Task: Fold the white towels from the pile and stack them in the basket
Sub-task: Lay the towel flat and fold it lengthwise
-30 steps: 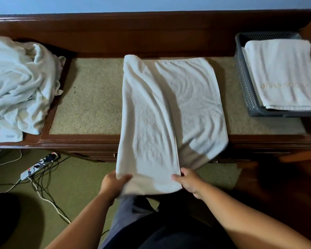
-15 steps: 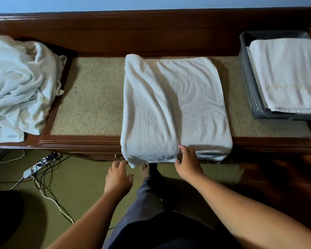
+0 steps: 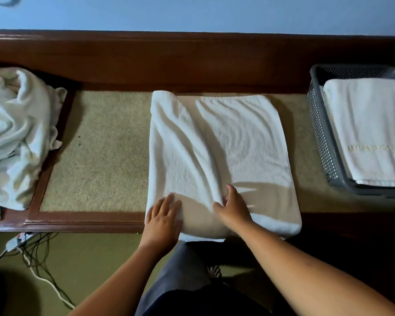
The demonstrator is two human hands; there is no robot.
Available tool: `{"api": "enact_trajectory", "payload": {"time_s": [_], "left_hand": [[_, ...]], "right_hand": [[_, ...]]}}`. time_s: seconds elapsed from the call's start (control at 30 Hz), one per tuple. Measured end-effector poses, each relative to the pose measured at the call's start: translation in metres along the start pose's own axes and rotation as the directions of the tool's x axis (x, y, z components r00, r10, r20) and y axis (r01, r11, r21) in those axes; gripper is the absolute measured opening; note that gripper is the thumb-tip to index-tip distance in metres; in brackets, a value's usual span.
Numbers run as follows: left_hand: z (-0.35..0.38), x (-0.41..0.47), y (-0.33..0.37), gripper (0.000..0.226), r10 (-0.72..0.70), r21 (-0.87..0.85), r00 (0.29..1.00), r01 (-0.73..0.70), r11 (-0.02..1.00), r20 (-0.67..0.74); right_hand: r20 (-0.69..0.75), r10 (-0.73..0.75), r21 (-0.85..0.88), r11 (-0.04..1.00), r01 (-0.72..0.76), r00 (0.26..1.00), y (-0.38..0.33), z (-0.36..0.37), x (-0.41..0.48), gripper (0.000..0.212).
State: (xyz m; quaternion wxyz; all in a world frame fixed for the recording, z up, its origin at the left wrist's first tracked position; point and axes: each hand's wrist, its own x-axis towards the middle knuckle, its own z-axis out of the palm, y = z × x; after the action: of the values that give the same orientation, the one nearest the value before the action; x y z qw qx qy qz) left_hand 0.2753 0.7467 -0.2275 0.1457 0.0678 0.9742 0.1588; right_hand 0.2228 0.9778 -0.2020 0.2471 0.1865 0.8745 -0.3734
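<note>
Head view of a towel-folding station. The left hand [image 3: 163,215] lies flat, fingers straight and close together, pressing the near left corner of the white towel [image 3: 226,142]. The right hand [image 3: 234,208] rests palm down just beside it, thumb spread to the left and forefinger straight, at the near end of the long edge where the folded-over left flap meets the layer beneath; neither hand shows fingers curled round cloth. The towel is looped terry, folded to a rounded rectangle, rippled with diagonal creases, and lies at the middle of the tabletop [image 3: 96,156] with its near edge overhanging the front rim. The tabletop is a dark polished wooden frame around a coarse beige, carpet-like inlay. At the left end sits the pile [image 3: 16,133] of crumpled white towels, spilling over the frame. At the right end stands the basket [image 3: 324,137], grey plastic with perforated walls, holding a folded towel [image 3: 369,119] laid flat; a line of pale gold embroidered lettering [image 3: 379,147] runs across it, too blurred to read. Below the tabletop, on the olive carpeted floor [image 3: 89,270], lie a white power strip [image 3: 16,241] and tangled cables. The person's grey trousers [image 3: 183,270] and bare toes show between the forearms. A pale blue wall [image 3: 192,12] rises behind the wooden back rail.
</note>
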Motion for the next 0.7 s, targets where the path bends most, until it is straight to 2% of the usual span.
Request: {"api": "enact_trajectory", "payload": {"time_s": [0.07,0.13,0.17,0.23,0.3,0.37,0.43,0.5,0.6,0.63,0.7], "left_hand": [[-0.005,0.023,-0.012,0.064,-0.065,0.007,0.998,0.066,0.998,-0.018],[-0.012,0.051,-0.024,0.071,-0.255,-0.119,0.966,0.249,0.961,-0.033],[-0.018,0.066,-0.029,0.074,-0.359,-0.25,0.933,0.341,0.906,-0.029],[-0.036,0.102,-0.035,0.069,-0.534,-0.515,0.845,0.46,0.723,0.006],[-0.055,0.144,-0.04,0.054,-0.624,-0.639,0.779,0.508,0.577,0.056],[-0.074,0.187,-0.045,0.045,-0.638,-0.693,0.763,0.517,0.503,0.105],[-0.088,0.232,-0.054,0.041,-0.618,-0.739,0.766,0.517,0.432,0.175],[-0.1,0.273,-0.063,0.04,-0.58,-0.781,0.772,0.521,0.345,0.259],[-0.119,0.325,-0.072,0.034,-0.53,-0.854,0.761,0.505,0.123,0.374],[-0.125,0.337,-0.074,0.03,-0.506,-0.861,0.766,0.502,0.083,0.397],[-0.132,0.351,-0.076,0.02,-0.463,-0.857,0.784,0.507,0.092,0.414]], "right_hand": [[0.051,0.03,0.013,0.999,-0.031,0.998,-0.016,-0.003,0.022,0.085],[0.118,0.054,0.044,0.997,-0.06,0.992,-0.032,-0.004,0.046,0.09],[0.144,0.061,0.08,0.994,-0.073,0.988,-0.041,-0.003,0.059,0.093],[0.147,0.084,0.213,0.97,-0.115,0.986,-0.059,0.0,0.085,0.092],[0.102,0.165,0.447,0.874,-0.193,0.981,-0.081,-0.001,0.116,0.082],[0.145,0.225,0.677,0.688,-0.262,0.964,-0.106,-0.01,0.151,0.074],[0.198,0.202,0.771,0.573,-0.279,0.959,-0.13,-0.023,0.188,0.079],[0.227,0.177,0.761,0.582,-0.288,0.958,-0.149,-0.037,0.216,0.086],[0.411,0.072,0.686,0.632,-0.36,0.909,-0.18,-0.064,0.24,0.051],[0.507,0.034,0.637,0.658,-0.401,0.861,-0.19,-0.075,0.243,0.042],[0.692,0.001,0.497,0.724,-0.478,0.722,-0.203,-0.088,0.25,0.032]]}}
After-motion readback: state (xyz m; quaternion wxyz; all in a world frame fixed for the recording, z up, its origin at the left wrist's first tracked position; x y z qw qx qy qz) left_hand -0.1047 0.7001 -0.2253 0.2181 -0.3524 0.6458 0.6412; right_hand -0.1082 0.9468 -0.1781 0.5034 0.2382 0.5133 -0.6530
